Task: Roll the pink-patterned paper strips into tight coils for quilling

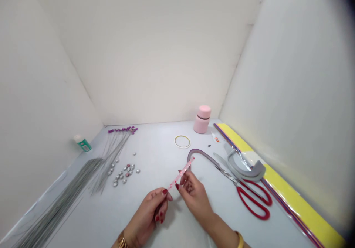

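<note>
A narrow pink strip [181, 173] with red dots slants up and to the right between my hands, above the table. Its lower end is pinched between the thumb and fingers of my left hand [149, 213]. Farther up, the thumb and fingers of my right hand [196, 198] close on the strip. Just behind its upper end lies a curled grey-purple band [203, 153]. Red-handled scissors [253, 200] rest to the right with their blades pointing toward the band. Several silver star-like pieces [122, 176], some with pink, are scattered left of my hands.
Grey wires [66, 189] spread along the left, with purple-tipped stems [122, 129] behind. A green-and-white bottle [83, 143] stands by the left wall. At the back are a thin ring [182, 141], a pink jar [202, 124] and a small white tube [215, 138]. Yellow sheets [280, 183] line the right.
</note>
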A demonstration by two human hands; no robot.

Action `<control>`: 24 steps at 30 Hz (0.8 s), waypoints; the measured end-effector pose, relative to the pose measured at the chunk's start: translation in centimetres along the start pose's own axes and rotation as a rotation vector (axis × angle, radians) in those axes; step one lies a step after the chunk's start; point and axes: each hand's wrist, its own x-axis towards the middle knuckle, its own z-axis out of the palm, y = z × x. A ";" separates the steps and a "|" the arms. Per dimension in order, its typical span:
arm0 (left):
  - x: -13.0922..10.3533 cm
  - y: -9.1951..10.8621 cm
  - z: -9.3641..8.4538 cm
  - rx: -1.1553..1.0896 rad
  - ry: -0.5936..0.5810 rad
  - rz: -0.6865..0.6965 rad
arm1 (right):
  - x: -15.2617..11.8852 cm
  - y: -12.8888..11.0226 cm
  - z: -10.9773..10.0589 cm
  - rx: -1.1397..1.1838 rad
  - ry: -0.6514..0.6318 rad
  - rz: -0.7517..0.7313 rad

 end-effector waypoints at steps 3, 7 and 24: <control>0.0 0.1 0.2 -0.039 0.041 0.028 | 0.0 -0.1 -0.1 0.003 0.237 -0.008; 0.1 0.0 0.4 -0.082 0.034 -0.001 | 0.0 0.2 -0.5 -0.259 0.241 -0.254; 1.0 2.4 -3.3 -0.469 0.295 0.181 | 1.6 2.3 -2.2 -0.017 0.110 0.218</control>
